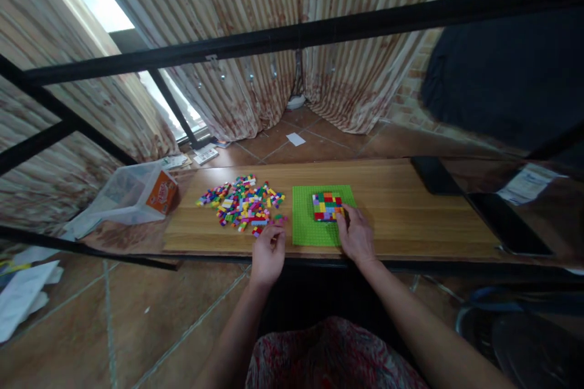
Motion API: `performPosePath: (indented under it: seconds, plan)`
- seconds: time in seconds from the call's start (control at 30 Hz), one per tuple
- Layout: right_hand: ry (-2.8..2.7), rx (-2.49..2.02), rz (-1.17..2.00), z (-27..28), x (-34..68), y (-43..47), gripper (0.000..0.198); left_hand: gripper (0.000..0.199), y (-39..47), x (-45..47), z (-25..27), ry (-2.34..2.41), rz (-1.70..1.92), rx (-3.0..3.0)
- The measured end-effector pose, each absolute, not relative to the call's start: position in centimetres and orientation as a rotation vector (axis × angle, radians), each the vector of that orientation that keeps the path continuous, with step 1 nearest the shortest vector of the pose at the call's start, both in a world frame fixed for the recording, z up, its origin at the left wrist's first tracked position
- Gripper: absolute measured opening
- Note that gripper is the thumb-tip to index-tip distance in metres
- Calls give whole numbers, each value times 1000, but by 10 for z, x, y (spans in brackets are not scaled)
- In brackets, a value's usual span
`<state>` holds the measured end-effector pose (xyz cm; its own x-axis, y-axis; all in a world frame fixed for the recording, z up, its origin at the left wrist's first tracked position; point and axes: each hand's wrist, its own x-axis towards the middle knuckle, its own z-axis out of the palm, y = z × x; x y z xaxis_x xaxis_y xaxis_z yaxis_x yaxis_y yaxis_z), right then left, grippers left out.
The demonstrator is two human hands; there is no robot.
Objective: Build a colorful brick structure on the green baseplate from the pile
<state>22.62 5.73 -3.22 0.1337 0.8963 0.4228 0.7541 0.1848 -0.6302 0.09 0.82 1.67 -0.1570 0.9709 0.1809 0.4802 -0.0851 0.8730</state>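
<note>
Block build (325,206): it is sitting on the green baseplate (302,219), nearer the far edge than the near one, and its top is showing mixed squares of red, yellow, blue, green, purple and orange.
Right hand (356,234): you are reaching in from the right, and your thumb and fingers are touching the right edge of the build; the block build is lying just left of this grip. Whether your fingers are clasping it or only resting against it, you cannot tell from here.
Left hand (269,255): you are curling it at the near edge of the brick pile (244,202), thumb and forefinger drawn close together. Whether this grip is pinching a brick is too small to tell.
Loose bricks (280,218): a few, pink and green, are lying just beyond your left fingertips, between the pile and the baseplate; the block build is lying to the right of this grip, apart from it.
Worktop (410,219): it is carrying the baseplate and the pile side by side.
Plastic box (132,191): it is standing past the worktop's left end.
</note>
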Motion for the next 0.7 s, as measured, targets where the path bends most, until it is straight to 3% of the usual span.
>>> performPosePath:
  seconds: [0.33,0.7]
  plan:
    - [-1664,-1685,263,-34,231,59,57,17,-23,-62,5,2115,1119,1414]
    - [-1684,-1661,221,-35,231,58,55,21,12,-54,5,2190,783,1953]
